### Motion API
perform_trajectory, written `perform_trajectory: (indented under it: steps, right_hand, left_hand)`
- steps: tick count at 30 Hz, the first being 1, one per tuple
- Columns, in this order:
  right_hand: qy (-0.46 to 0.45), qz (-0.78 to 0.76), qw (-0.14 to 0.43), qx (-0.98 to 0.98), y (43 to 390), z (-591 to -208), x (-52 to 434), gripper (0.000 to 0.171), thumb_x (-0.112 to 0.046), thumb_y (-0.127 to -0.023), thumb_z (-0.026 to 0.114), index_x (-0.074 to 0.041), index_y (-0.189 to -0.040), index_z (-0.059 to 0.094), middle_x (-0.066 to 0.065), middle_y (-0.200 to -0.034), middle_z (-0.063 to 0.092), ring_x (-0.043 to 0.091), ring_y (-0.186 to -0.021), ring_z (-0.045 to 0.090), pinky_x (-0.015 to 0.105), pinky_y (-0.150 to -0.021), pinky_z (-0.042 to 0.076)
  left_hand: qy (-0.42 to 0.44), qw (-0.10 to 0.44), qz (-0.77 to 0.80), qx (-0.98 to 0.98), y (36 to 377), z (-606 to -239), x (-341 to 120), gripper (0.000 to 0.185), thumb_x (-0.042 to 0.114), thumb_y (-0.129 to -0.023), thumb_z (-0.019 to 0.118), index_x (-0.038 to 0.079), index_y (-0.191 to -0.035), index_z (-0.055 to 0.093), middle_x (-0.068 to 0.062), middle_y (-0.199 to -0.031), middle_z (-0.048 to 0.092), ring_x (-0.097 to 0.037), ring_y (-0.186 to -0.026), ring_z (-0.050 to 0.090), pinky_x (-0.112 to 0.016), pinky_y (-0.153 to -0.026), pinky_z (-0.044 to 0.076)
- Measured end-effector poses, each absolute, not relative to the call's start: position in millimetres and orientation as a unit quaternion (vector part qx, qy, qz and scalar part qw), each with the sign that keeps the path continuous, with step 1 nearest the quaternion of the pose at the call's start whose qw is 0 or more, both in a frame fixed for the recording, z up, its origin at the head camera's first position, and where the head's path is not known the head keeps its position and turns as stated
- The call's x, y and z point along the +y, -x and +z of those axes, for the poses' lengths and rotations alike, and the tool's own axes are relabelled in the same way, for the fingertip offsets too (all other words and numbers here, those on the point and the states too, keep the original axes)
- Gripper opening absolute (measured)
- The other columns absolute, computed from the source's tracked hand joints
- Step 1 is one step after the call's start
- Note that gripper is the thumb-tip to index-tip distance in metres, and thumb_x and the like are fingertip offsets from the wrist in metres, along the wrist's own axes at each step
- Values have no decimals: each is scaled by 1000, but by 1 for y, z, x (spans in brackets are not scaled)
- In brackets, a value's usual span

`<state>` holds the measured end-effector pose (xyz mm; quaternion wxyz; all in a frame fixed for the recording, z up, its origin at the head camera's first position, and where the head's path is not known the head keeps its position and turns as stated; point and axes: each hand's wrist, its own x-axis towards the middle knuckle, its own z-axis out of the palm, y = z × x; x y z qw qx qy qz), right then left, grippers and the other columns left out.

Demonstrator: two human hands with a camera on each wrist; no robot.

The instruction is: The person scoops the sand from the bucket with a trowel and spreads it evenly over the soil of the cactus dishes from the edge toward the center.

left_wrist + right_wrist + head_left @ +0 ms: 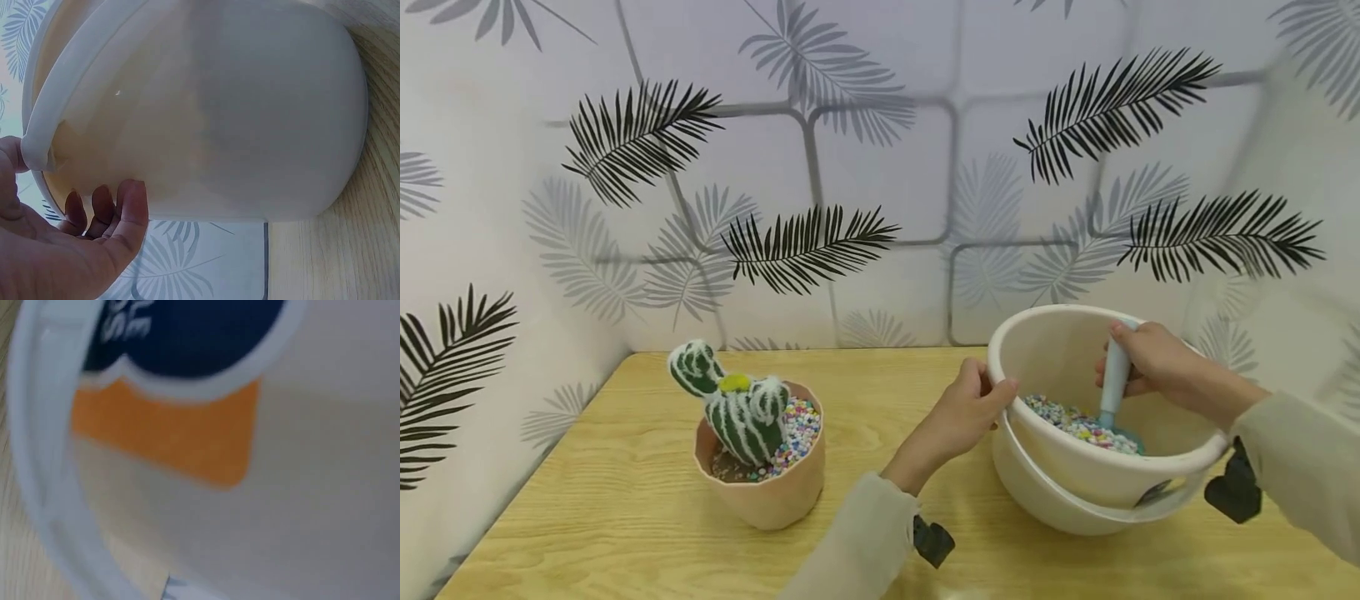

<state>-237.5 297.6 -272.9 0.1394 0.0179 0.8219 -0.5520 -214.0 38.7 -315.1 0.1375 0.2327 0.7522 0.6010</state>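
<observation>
A white plastic bucket [1052, 500] stands tilted toward me on the wooden table [625, 517], with coloured pebbles [1075, 423] in its bottom. My left hand [966, 408] grips the bucket's left rim [37, 125], thumb over the edge. My right hand [1150, 358] holds the handle of a light blue scoop [1114, 383] whose blade is in the pebbles. A peach pot [767, 492] with a green and white cactus [737, 408], brown soil and some coloured pebbles stands to the left. The right wrist view shows only the bucket's wall with a blue and orange label [181, 400], blurred.
Leaf-patterned walls [820, 233] close the table at the back and on the left. Bare tabletop lies between the pot and the bucket and along the front edge.
</observation>
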Motion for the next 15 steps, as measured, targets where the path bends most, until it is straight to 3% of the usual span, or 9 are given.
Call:
perform_trajectory:
  steps: [15]
  right_hand:
    - [-24, -628, 143, 765, 236, -272, 306, 52, -41, -103, 21, 8, -112, 37, -2, -77, 69, 10, -75, 70, 32, -72, 58]
  left_hand:
    - [-223, 126, 595, 761, 214, -314, 39, 28, 29, -99, 48, 3, -109, 43, -6, -95, 50, -13, -80, 49, -22, -69, 46]
